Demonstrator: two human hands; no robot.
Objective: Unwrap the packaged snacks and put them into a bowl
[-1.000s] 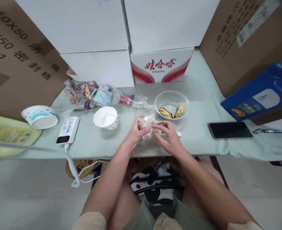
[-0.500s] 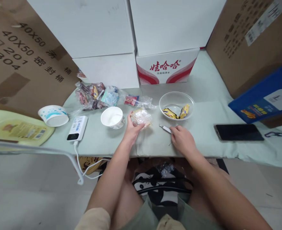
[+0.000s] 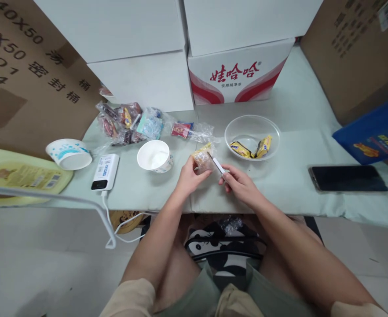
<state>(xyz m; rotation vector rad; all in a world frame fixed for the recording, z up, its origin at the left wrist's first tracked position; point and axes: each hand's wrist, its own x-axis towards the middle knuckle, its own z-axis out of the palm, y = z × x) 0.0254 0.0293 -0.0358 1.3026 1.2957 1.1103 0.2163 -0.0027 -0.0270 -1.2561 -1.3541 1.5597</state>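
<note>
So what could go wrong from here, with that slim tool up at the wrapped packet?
The slim tool in the right hand points toward the left hand, so a slip might nick it. The wrapped packet could tear suddenly and spill. The white cup stands near the left hand and might get knocked.

Clear crinkled packet (image 3: 202,159), white-handled cutter (image 3: 218,166) at its edge

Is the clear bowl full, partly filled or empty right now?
Partly filled: two yellow-wrapped pieces lie inside the clear bowl, and bare bottom shows beside them.
</note>
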